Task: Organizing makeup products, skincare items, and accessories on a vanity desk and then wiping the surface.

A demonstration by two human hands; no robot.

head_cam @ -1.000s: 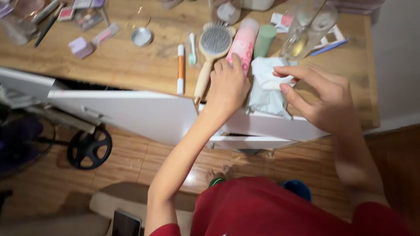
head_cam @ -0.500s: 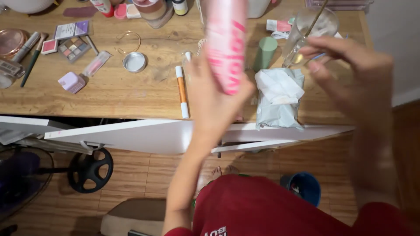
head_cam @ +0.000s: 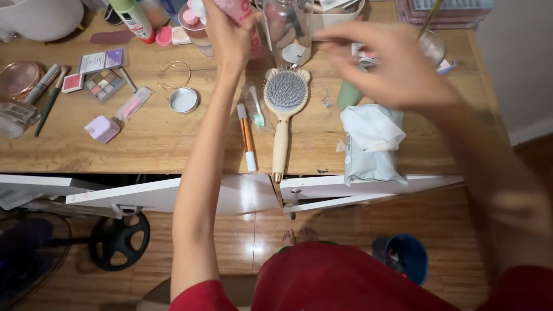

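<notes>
My left hand grips a pink tube at the far side of the wooden desk, close to a clear glass jar. My right hand hovers blurred over the desk's right part, fingers spread, holding nothing that I can make out. Under it lie a green tube and a pale blue wipes pack with a tissue sticking out. A cream hairbrush lies between my arms, an orange-and-white stick beside it.
Make-up clutters the left: an eyeshadow palette, a lilac box, a round tin lid, a wire ring, a white bowl. White drawers stand open below. A blue bin and a black wheel sit on the floor.
My left hand has carried the pink tube from the desk's front up and away to the far side. My right hand has left the wipes pack and risen above it.
</notes>
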